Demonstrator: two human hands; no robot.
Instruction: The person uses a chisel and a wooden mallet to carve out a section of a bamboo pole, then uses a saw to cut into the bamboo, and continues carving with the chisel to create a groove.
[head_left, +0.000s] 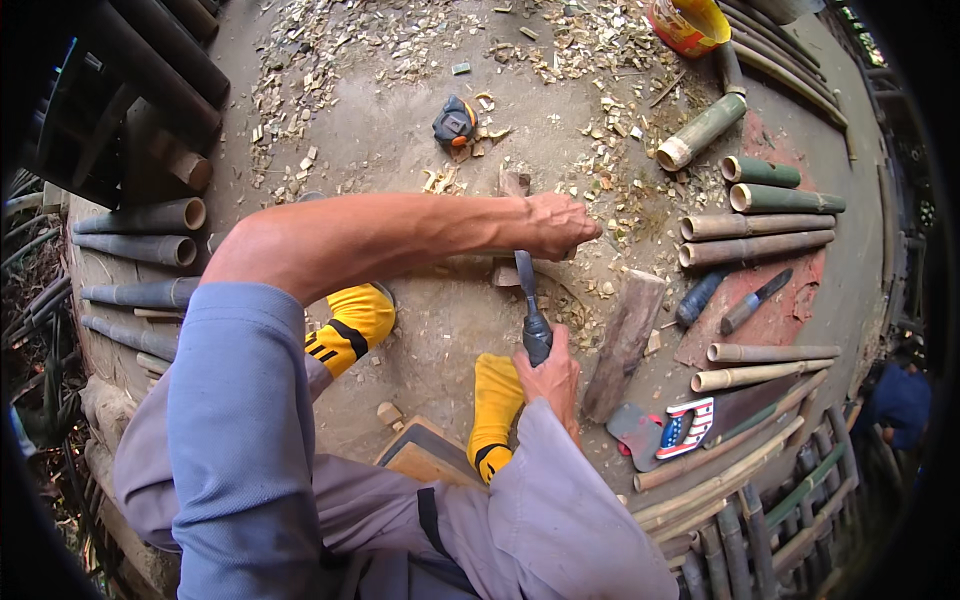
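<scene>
Right hand (552,372): fingers closed around the handle of a black-handled knife.
Black-handled knife (532,312): butt inside the right fingers; blade extends beyond them to the far side, tip just beside the left wrist.
Left hand (560,226): farther than the right, back uppermost, fingers curled in; whether they grip anything cannot be told.
Timber plank (625,345): on the ground, right of the right hand.
Tape measure (455,125): black and orange, far side, among wood chips (335,60).
Handsaw (686,428): patterned handle, near right.
Bamboo tubes (765,225): several, lying right.
Brown-handled knife (755,302): right, on red sheeting (765,150).
</scene>
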